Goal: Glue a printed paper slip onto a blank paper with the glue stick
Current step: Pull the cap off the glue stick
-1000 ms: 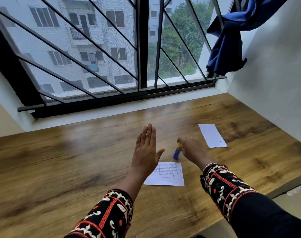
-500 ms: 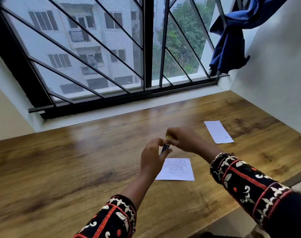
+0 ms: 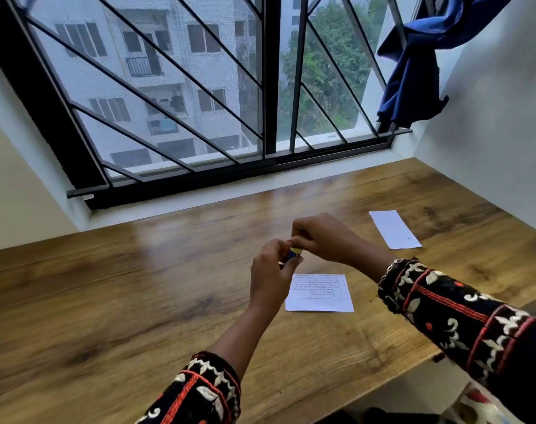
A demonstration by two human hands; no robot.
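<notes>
Both hands, left hand (image 3: 269,270) and right hand (image 3: 318,237), clamp the glue stick (image 3: 293,254) above the printed slip (image 3: 320,293) (cap apparently on). Risk: a jerky pull drops it onto the worktop (image 3: 138,286).

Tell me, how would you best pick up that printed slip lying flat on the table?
The printed slip lies flat on the wooden table, so there is no edge to pinch from above. Probably best: come from the near side, press a fingertip on its near right corner, which is clear of the hands, slide it to lift that corner, then pinch it.
</notes>
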